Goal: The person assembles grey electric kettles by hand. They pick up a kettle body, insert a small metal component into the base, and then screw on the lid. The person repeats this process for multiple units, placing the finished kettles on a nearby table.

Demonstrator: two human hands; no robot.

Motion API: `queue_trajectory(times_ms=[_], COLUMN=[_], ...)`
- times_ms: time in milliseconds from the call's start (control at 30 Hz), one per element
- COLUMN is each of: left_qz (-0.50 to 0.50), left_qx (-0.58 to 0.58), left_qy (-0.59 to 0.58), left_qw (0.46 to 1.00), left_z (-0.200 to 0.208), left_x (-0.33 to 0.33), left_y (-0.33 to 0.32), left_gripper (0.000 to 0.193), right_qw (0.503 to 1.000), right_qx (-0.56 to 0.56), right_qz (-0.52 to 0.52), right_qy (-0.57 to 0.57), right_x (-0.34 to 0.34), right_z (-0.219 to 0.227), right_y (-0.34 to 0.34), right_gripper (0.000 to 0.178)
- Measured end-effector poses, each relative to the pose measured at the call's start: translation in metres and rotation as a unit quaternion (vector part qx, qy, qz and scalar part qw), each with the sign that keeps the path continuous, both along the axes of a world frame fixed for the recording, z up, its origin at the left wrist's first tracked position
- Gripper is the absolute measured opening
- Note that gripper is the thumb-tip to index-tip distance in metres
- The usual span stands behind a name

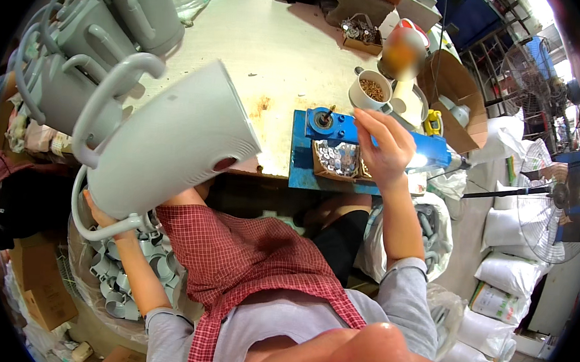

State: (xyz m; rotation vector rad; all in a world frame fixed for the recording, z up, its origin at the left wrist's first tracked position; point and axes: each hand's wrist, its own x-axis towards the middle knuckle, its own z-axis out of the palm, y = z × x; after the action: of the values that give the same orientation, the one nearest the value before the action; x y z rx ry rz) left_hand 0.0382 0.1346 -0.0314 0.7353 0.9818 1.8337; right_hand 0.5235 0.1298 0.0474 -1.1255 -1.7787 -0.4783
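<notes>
My left hand [102,217] grips a large grey plastic kettle body [173,144] by its lower end, holding it tilted over my lap, its handle up and to the left. My right hand [385,147] reaches to the blue fixture [336,127] at the workbench edge, fingers pinched near a small cardboard tray of round metal discs [336,158]. I cannot tell whether a small part sits between the fingertips. A red checked apron [232,250] covers my lap.
Several grey kettle bodies [93,29] stand at the bench's far left. A white cup of small screws [372,90] sits behind the fixture. A bag of grey plastic handles [125,277] lies at my lower left. A cardboard box [452,85], white sacks [510,274] and a fan [554,210] stand right.
</notes>
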Motion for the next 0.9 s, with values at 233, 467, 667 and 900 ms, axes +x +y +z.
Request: queue_trajectory(times_ms=[233, 467, 667, 900], left_qz=[0.09, 0.054, 0.072, 0.061], left_qx=[-0.107, -0.047, -0.056, -0.069], left_qy=[0.025, 0.055, 0.095, 0.109], left_qw=[0.99, 0.996, 0.991, 0.99], left_z=[-0.017, -0.027, -0.008, -0.014], left_x=[0.008, 0.021, 0.043, 0.038], left_y=[0.025, 0.04, 0.04, 0.037], left_gripper=[0.053, 0.053, 0.055, 0.057], right_qw=[0.996, 0.989, 0.973, 0.995], right_qx=[0.012, -0.106, -0.168, -0.093], right_qz=[0.04, 0.071, 0.062, 0.037], right_qy=[-0.084, 0.07, 0.147, 0.021], right_x=[-0.003, -0.009, -0.013, -0.009], right_z=[-0.004, 0.0, 0.002, 0.006], right_y=[0.026, 0.02, 0.021, 0.02], right_gripper=[0.027, 0.014, 0.009, 0.016])
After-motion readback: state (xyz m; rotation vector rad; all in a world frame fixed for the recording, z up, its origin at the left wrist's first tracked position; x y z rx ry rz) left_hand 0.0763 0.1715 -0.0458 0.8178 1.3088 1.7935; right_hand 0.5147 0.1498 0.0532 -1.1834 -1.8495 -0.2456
